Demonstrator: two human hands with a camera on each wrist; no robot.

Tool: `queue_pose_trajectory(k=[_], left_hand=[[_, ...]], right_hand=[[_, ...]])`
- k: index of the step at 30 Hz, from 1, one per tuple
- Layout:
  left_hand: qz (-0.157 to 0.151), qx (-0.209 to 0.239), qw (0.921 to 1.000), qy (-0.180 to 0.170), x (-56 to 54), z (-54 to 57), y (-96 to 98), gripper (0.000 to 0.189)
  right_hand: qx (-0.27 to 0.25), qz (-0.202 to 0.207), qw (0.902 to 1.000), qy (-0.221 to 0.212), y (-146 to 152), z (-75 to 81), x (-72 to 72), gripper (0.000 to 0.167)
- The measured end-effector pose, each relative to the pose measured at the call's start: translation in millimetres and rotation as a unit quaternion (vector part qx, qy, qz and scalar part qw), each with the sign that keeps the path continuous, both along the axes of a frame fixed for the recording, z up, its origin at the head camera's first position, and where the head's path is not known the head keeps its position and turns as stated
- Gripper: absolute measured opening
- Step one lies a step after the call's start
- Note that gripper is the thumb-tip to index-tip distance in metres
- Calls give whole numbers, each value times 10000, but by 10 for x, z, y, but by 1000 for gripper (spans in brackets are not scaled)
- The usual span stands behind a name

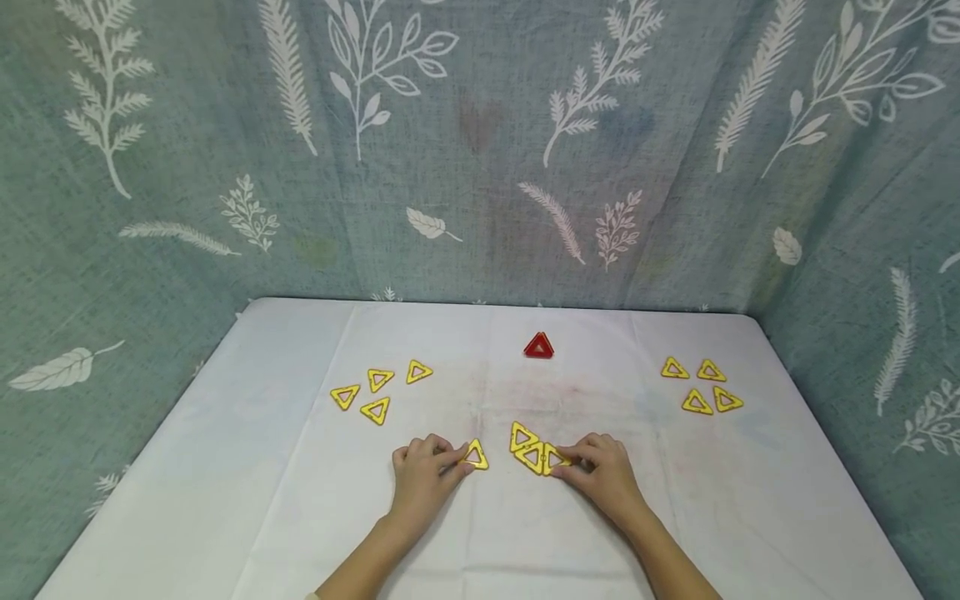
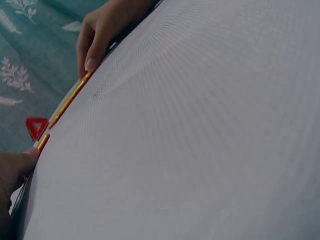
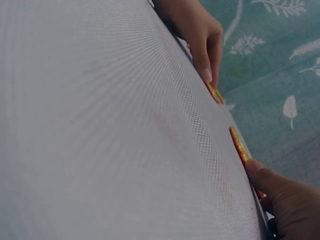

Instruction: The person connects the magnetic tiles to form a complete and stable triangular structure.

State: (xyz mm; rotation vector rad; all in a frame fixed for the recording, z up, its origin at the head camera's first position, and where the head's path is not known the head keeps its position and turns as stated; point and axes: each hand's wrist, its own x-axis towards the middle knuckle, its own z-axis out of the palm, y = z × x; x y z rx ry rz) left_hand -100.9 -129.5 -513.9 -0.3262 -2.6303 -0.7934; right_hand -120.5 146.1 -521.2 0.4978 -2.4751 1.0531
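My left hand (image 1: 427, 475) pinches a single yellow triangle tile (image 1: 482, 461) by its left side, low over the white tabletop. To its right, three yellow triangles sit edge to edge in a fan: an upper-left tile (image 1: 522, 437), a middle tile (image 1: 534, 459) and a right tile (image 1: 549, 460). My right hand (image 1: 603, 475) pinches that right tile between thumb and fingers. A small gap separates the left hand's tile from the fan. In the right wrist view the tiles show yellow faces with red edges underneath, seen nearly side-on.
A red triangle (image 1: 539, 353) stands farther back near the middle. Several yellow triangles lie at the back left, among them one tile (image 1: 371, 414), and several more at the right, such as one tile (image 1: 696, 408). Patterned green cloth (image 1: 450, 167) surrounds the white table (image 1: 360, 533).
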Motion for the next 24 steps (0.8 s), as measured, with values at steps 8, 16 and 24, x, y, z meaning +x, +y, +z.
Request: queue_pose_trajectory(k=[8,16,24], left_hand=[[-100,-78,9999,-51,26,-13,149,31],[-175,-129,9998,37,86,-12,300,30],[-246,58,9996,97,141,-14,414,30]], right_hand=[[11,68,9999,95,13,-2,-16,31],[16,41,10000,-18,25,-9,-19,30],[-27,113,9998,132,14,-23,-20,31]])
